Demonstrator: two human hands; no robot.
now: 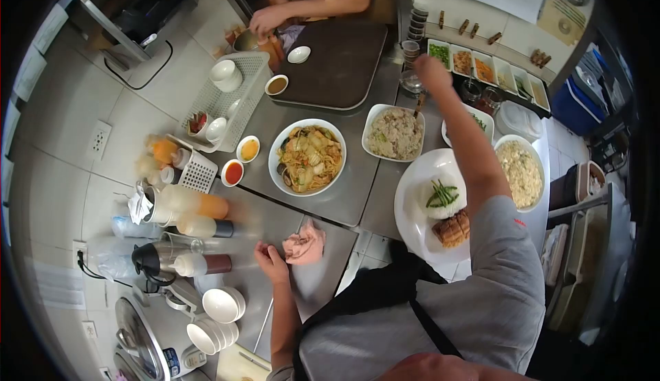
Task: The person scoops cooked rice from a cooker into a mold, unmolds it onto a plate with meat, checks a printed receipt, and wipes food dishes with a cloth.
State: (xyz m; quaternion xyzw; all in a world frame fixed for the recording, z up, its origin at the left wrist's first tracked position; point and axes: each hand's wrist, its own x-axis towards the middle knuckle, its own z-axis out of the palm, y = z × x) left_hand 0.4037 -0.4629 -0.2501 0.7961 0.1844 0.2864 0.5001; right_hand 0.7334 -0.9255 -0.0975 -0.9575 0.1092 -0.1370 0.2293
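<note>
My right hand (433,73) reaches to the back, beside the row of garnish tubs (483,68) and over a small clear container (411,82). Its fingers are bent closed, and what they hold, if anything, is hidden. My left hand (273,264) rests low over the steel counter with fingers loosely apart, just left of a crumpled pink cloth (304,242). Below my right arm lies a white plate (410,205) with a rice mound (442,199) topped with green strips and browned sliced meat (452,230). A bowl of noodles with vegetables (311,159) stands mid-counter.
Across the counter a co-worker's hand (269,20) works near a brown tray (337,64). Sauce dishes (233,172), a dish basket (237,99), squeeze bottles (203,265) and stacked bowls (221,305) line the left. Bowls of rice mixture (394,133) and pale salad (520,173) stand right.
</note>
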